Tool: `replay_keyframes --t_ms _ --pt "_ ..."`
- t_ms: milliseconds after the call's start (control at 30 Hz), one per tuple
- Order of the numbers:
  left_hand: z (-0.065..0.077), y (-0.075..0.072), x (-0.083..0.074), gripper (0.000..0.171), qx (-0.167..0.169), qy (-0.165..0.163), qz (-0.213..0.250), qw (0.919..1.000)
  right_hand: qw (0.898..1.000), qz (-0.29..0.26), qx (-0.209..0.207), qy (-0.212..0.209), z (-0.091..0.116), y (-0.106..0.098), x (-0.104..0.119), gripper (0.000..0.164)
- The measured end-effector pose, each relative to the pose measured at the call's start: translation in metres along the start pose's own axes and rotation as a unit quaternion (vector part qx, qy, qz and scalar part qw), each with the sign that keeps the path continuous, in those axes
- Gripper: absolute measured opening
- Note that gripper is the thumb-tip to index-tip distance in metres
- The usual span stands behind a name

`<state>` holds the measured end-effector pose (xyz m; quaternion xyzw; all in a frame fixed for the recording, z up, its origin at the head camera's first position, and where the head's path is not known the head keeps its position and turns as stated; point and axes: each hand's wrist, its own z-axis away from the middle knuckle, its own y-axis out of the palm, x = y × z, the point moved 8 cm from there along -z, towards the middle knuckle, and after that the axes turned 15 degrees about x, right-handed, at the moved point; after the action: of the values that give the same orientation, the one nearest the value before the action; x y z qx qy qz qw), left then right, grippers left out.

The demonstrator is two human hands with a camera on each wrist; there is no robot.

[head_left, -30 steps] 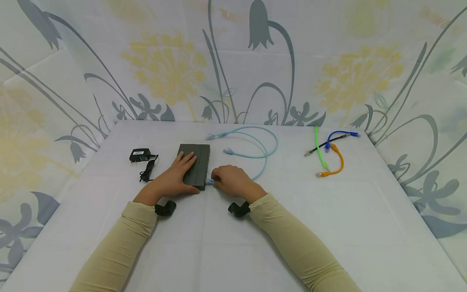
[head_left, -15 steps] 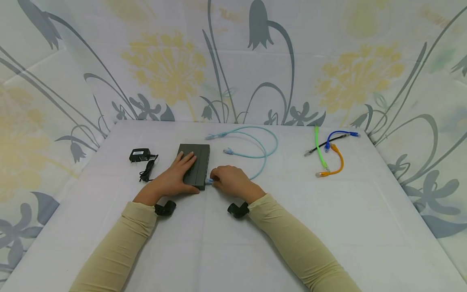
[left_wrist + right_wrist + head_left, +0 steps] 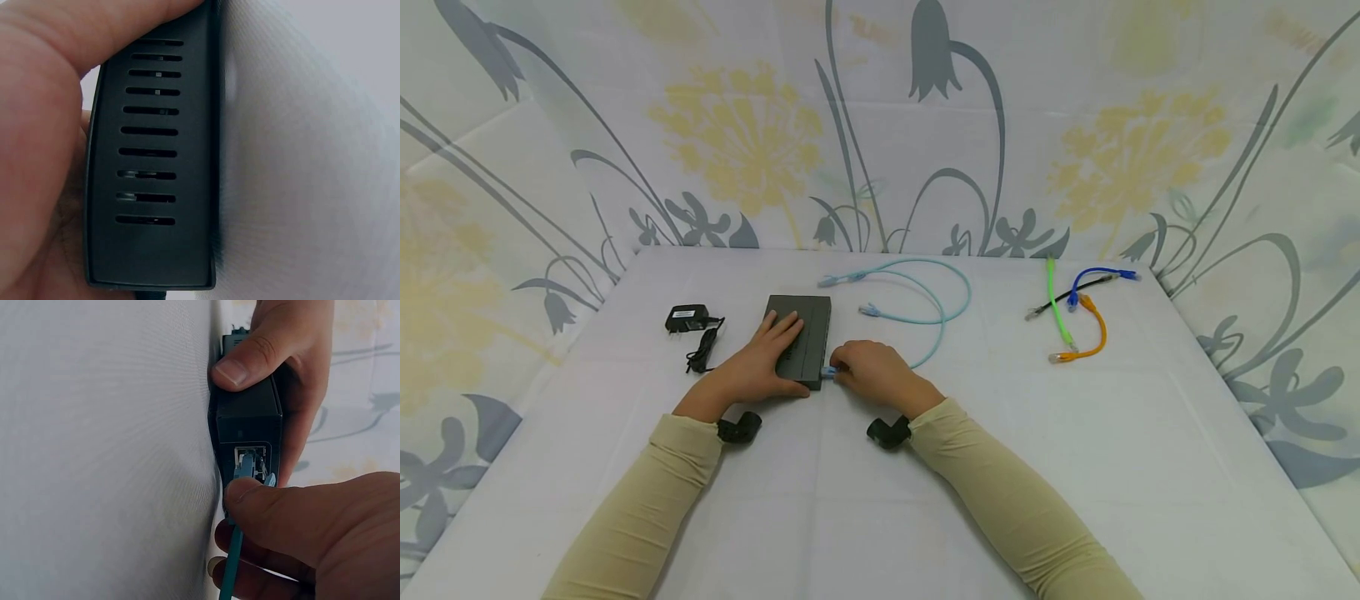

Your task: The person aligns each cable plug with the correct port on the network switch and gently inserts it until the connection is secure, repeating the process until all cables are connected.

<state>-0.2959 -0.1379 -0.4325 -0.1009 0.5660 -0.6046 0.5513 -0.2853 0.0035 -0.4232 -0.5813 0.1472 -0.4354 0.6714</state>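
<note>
A dark grey network switch [image 3: 812, 333] lies flat on the white table, its slotted side large in the left wrist view. My left hand [image 3: 763, 362] holds it, fingers spread over the top and thumb against the near side. At its right edge my right hand [image 3: 880, 371] pinches the plug [image 3: 246, 467] of a light-blue network cable [image 3: 231, 565]. That plug sits at the mouth of a port [image 3: 259, 450]; how deep it goes I cannot tell. Some right fingers are hidden in the head view.
Light-blue cable loops [image 3: 966, 292] lie behind my right hand, with loose plugs [image 3: 870, 311] near the switch. A black power adapter [image 3: 687, 318] with bundled cord is at the left. Short green [image 3: 1058, 312], black [image 3: 1040, 312], blue [image 3: 1105, 271] and orange [image 3: 1103, 329] cables lie far right.
My right hand has shifted very slightly left toward the switch with the plug. The light-blue loop has moved slightly left too. My left hand and the switch look almost still.
</note>
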Motion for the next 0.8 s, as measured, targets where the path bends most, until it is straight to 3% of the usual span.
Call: replay_keyframes --t_ms 800 --pt "0.0005 -0.0009 -0.0022 0.111 0.002 -0.006 -0.007 1.0 1.0 0.015 -0.015 -0.016 0.0002 0.0014 0.0039 0.02"
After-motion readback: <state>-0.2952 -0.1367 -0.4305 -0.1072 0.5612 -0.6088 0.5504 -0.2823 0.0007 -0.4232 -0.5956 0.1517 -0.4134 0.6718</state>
